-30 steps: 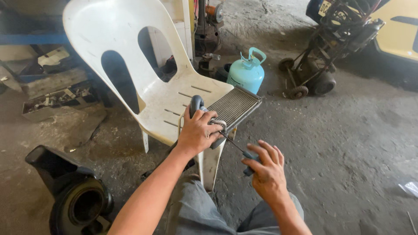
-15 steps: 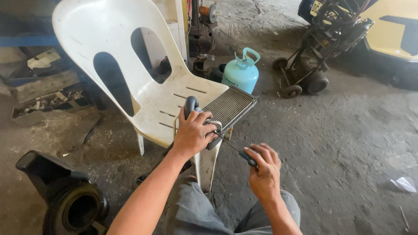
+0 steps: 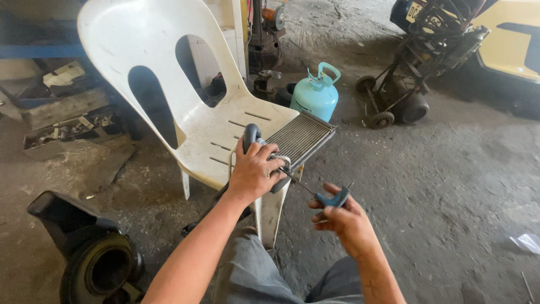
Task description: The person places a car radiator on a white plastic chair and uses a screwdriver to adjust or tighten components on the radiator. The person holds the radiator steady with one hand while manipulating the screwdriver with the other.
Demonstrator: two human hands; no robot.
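Finned metal core (image 3: pixel 301 137), a flat grey radiator-like block, lies at the centre of the frame on the front edge of the white plastic chair (image 3: pixel 169 84), partly over the rim. Going left to right: a black blower housing (image 3: pixel 93 256) sits at lower left; the left hand (image 3: pixel 254 171) is closed over the core's black end piece; the right hand (image 3: pixel 346 222) grips a blue-handled tool (image 3: pixel 333 198), probably a screwdriver, its shaft reaching the core. I judge the core light and stiff, but its thin fins bend easily, so hold it by the end tanks.
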